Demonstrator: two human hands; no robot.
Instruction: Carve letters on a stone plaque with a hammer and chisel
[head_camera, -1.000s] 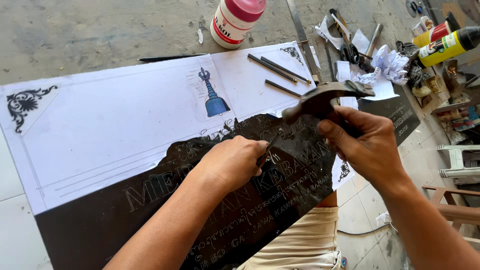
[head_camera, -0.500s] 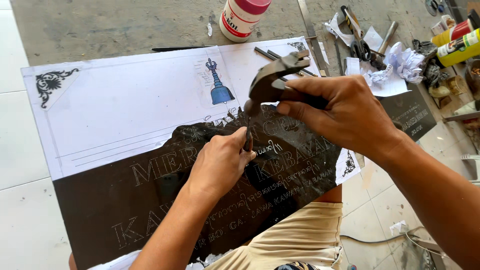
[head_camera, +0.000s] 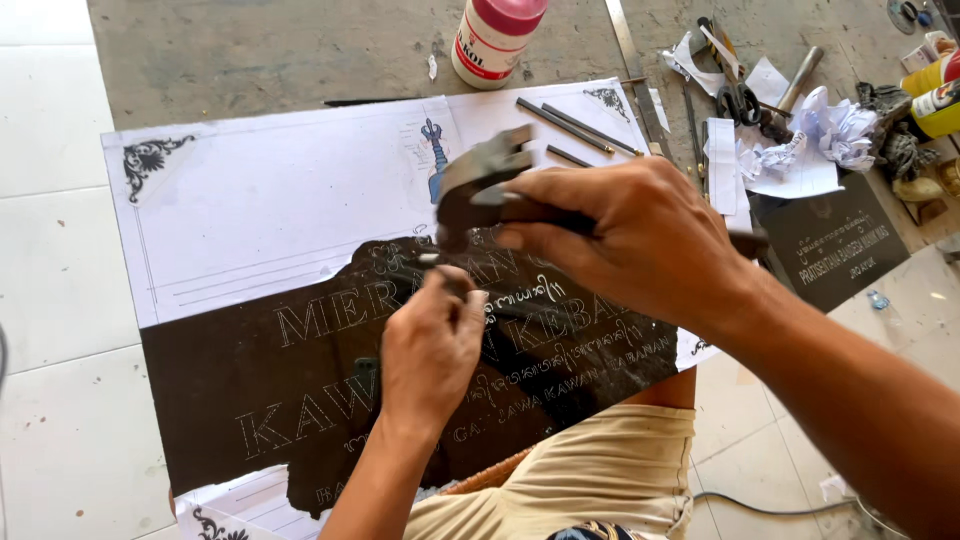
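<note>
Dark stone slab (head_camera: 250, 400) under torn paper (head_camera: 280, 200); glue bottle (head_camera: 495, 40) beyond.

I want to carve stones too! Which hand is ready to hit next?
Probably the right hand: it grips the hammer, raised just above the chisel. The left hand is busy holding that chisel on the dark slab.

White glue bottle (head_camera: 495, 38), pink cap, top centre; yellow cans (head_camera: 935, 95) far right.
</note>
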